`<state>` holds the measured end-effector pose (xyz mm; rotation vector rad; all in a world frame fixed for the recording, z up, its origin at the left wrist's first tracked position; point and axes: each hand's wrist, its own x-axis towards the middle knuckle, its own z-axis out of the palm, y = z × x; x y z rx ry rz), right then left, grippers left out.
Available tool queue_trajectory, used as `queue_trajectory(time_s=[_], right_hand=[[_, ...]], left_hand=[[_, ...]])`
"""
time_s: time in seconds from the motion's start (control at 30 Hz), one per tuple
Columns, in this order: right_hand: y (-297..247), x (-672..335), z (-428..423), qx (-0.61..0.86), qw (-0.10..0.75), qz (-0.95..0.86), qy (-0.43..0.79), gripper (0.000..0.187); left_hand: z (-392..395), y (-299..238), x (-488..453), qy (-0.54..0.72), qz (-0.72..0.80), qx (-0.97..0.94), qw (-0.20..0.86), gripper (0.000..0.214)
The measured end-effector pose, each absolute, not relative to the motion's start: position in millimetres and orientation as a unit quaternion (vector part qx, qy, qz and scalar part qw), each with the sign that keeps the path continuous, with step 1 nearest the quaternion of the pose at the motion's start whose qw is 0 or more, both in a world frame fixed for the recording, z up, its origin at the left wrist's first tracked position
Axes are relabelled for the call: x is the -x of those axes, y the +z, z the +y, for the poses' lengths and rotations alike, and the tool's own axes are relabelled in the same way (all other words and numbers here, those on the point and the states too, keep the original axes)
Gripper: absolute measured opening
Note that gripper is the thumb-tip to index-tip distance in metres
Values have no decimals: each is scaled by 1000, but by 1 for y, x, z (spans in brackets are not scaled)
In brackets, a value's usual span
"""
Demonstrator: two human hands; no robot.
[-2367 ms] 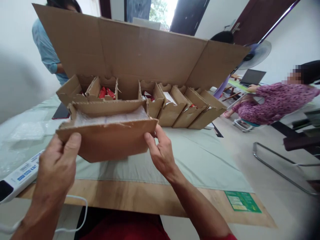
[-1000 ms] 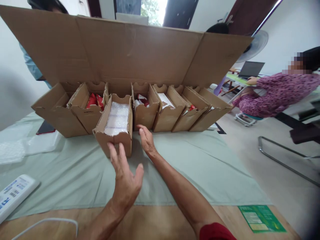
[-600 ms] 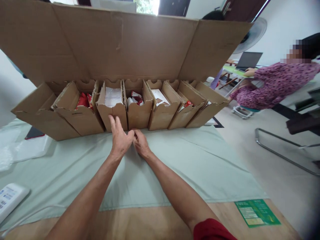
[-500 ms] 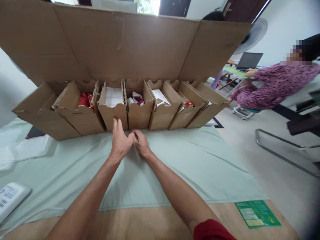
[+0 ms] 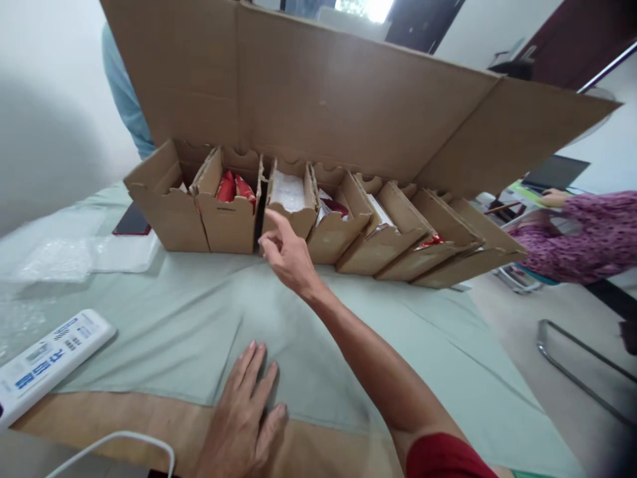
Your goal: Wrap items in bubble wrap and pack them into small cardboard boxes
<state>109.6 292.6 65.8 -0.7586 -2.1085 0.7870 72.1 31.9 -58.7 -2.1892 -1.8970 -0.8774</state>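
My right hand is at the front of a cardboard box that holds bubble wrap. Its index finger points up and left while the other fingers bend loosely, and I see nothing held. Whether the fingertip touches the cardboard I cannot tell. Flat on the table's near edge lies my left hand, fingers spread, partly on the green cloth. Left of the bubble-wrap box stands a box with red packets. To the right is a box with dark red and white contents.
More narrow boxes continue the row rightward, before a tall cardboard panel. At left lie bubble wrap sheets, a dark flat device and a white power strip near a white cable. A person sits at right.
My left hand has come back from the boxes to the table's near edge. My right hand has risen to the box front with its index finger out. The view has swung left and tilted.
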Motion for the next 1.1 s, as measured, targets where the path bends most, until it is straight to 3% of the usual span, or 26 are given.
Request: queue_trajectory(time_s=[0.07,0.2,0.3,0.57,0.67,0.8,0.9,0.97,1.1], right_hand=[[89,-76,308,312,328,-846,280,62],[103,-37,323,346,305,-847,263,28],[98,-50,298,350,319,-839,269,18],[114,-224,194,313,260,-840,358,19],[111,-285,197,389,315,-788,358,17],[87,-340,196,441,396,-704,392,51],[63,-358,179,397,331,-733,441,62],[47,-358,168,374,285,-763,444,58],[25,-331,172,430,276,-779,363,29]], left_hand=[[34,-57,-72,-324,-634,701,36,45],[33,-54,-73,-433,-655,619,-7,64],[27,-46,-74,-522,-677,516,-55,75],[18,-40,-65,-592,-709,343,-171,80],[18,-45,-60,-578,-725,324,-188,83],[19,-42,-64,-562,-730,326,-212,76],[20,-37,-68,-544,-735,340,-220,65],[22,-35,-64,-528,-747,341,-217,60],[49,-26,-49,-515,-736,386,-210,50]])
